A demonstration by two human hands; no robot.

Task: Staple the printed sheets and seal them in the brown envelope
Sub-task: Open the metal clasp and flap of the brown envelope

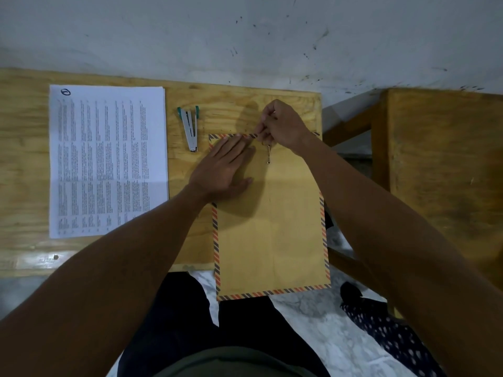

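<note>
The brown envelope point(272, 221) lay flat on the right part of the wooden table point(27, 164), and its near end stuck out past the table's front edge, above the person's lap. The left hand point(226, 170) rested on the envelope's upper left part with straight fingers, pressing it down. The right hand point(283, 126) was at the far edge of the envelope, its fingers curled and pinching the thin string point(269, 153) of the closure, which hung down to a small round eyelet on the paper. The printed sheets point(109, 161) lay as a stack on the left side of the table, well apart from both hands, with their far edge close to the wall. The stapler point(190, 129) lay between the sheets and the envelope, just beside the envelope's upper left corner, with its arms spread apart. A band of bare wood remained in front of the sheets. The envelope was smooth, with a border of orange and dark stripes; the stapler was of grey metal with green ends; the table showed a coarse plywood grain.
</note>
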